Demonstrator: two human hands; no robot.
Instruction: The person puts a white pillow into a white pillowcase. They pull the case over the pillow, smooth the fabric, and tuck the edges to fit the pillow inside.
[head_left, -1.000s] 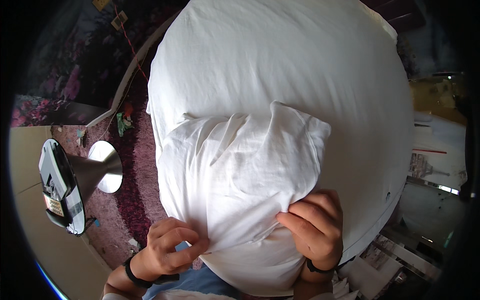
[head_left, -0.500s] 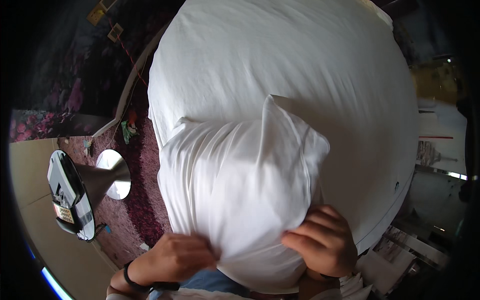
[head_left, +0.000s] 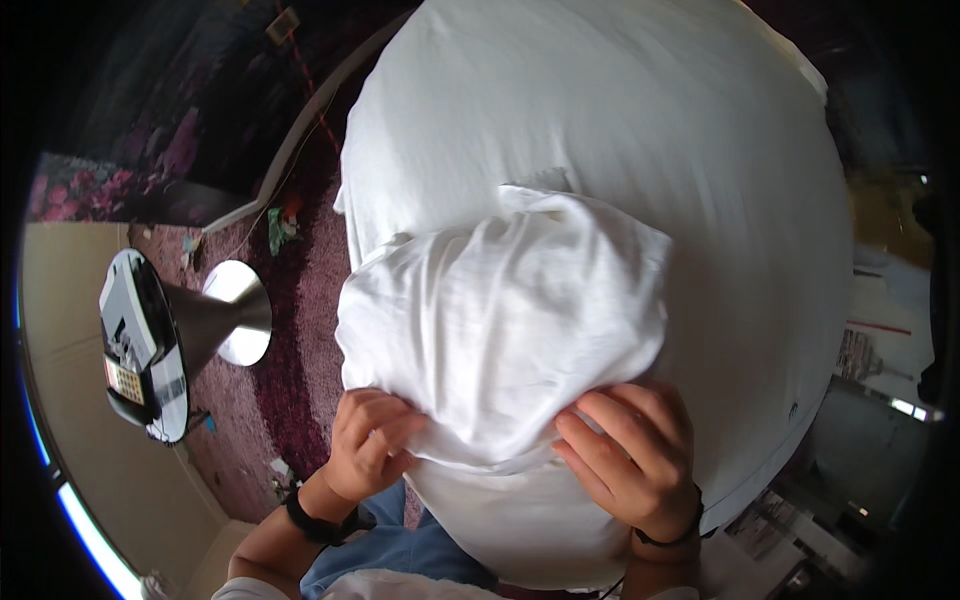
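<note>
A white pillow (head_left: 500,310) in a smooth, creased pillowcase lies across the white-sheeted bed (head_left: 740,250) in front of me. My left hand (head_left: 372,440) is closed on its near left edge, thumb and fingers pinching the cloth. At the near right edge, my right hand (head_left: 640,450) holds the pillowcase hem with bent fingers. A fold of loose cloth stands up at the pillow's far side. The parts of the fingers under the cloth are hidden.
To the left stands a small round table (head_left: 175,370) with a telephone (head_left: 128,385) on it and a shiny round base (head_left: 240,312). Purple carpet (head_left: 300,330) runs beside the bed. Litter (head_left: 282,230) lies near the dark floral wall (head_left: 130,130).
The pillow's near edge and both hands have moved farther from me. The raised peak of cloth at the far side has folded down, and the view has shifted slightly.
</note>
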